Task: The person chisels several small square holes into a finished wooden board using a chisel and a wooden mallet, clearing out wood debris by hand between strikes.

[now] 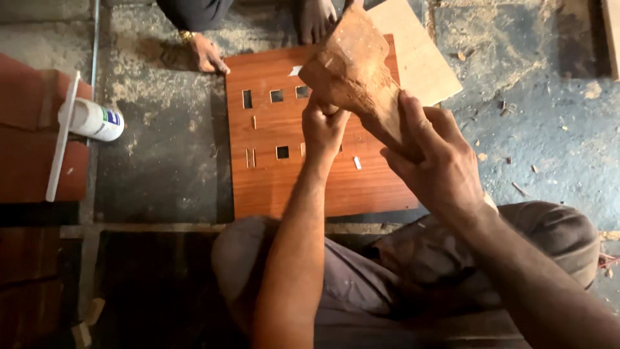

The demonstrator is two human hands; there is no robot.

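Gripping the wooden mallet point(358, 77), my right hand point(433, 161) closes round its handle above the reddish board point(278, 174); my left hand point(323, 126) is fisted beneath the mallet's head (contents hidden). Beyond the board's far edge rests another person's hand point(208, 55).

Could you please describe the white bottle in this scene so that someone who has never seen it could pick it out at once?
Start at the reddish-brown board with square cut-outs lying on the dusty floor, then look left across the bare floor to the stacked reddish slabs at the picture's left edge. The white bottle lies on its side there, crossed by a pale thin strip. It is the only white, rounded thing among flat wooden pieces.
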